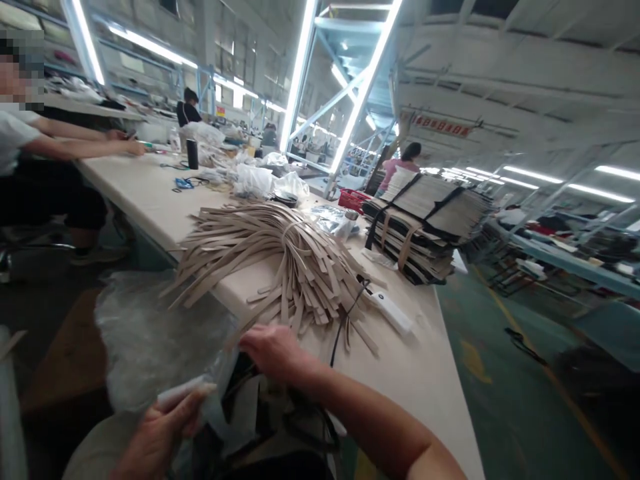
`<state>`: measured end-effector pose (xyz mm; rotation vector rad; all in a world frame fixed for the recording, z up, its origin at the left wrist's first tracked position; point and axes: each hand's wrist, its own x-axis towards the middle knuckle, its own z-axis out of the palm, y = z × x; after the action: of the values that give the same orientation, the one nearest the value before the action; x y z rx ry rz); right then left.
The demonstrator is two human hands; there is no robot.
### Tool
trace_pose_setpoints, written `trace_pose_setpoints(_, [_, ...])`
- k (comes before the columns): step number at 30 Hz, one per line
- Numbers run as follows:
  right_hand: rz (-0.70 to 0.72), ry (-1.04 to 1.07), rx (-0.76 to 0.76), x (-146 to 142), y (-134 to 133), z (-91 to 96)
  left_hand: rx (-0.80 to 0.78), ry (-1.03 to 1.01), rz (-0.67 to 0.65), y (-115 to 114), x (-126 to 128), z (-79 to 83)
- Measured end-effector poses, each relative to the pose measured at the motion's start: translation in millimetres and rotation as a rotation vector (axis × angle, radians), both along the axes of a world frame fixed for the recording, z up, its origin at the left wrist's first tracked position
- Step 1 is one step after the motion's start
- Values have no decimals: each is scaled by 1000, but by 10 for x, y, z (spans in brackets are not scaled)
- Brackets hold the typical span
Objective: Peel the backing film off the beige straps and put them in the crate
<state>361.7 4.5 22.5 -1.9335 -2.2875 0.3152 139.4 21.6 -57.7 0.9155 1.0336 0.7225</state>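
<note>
Your left hand pinches plastic bag; right hand grip unclear. Overhanging straps could snag your wrist, slide off table.

Bare tabletop right of my right hand is the only easy lane. Dead ahead the heap of tan strips blocks me, black cord and white tool just beside it, stacked bags behind, plastic bag crowding left.
</note>
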Motion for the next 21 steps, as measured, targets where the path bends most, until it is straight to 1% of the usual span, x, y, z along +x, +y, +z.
trace_pose_setpoints(1, [-18,-27,11,124,94,26,-8,-11,46,-18,-32,-15])
trace_pose_setpoints(3, [-18,-193,-1,361,270,64,-16,-11,148,-65,-114,-38])
trace_pose_setpoints(5, [45,-303,-54,528,394,71,-49,-11,204,-102,-206,-43])
trace_pose_setpoints(7, [129,-320,-68,580,452,48,-98,-52,201,-110,-286,-21])
trace_pose_setpoints(9, [192,-284,-38,507,456,13,-156,-136,187,-94,-335,32])
trace_pose_setpoints(11, [209,-180,0,336,427,-8,-194,-245,212,-64,-343,110])
trace_pose_setpoints(13, [158,32,15,119,390,0,-188,-349,262,-21,-321,189])
trace_pose_setpoints(14, [113,167,0,10,374,10,-180,-388,261,4,-303,220])
trace_pose_setpoints(15, [80,303,-69,-94,362,21,-164,-404,251,27,-283,245])
trace_pose_setpoints(16, [63,443,-189,-191,353,29,-132,-411,231,46,-262,264])
trace_pose_setpoints(19, [57,813,-636,-433,338,2,-36,-369,167,52,-197,313])
trace_pose_setpoints(20, [44,903,-731,-498,337,-23,-10,-352,151,38,-177,328])
trace_pose_setpoints(21, [15,976,-777,-553,338,-53,10,-341,137,20,-161,342])
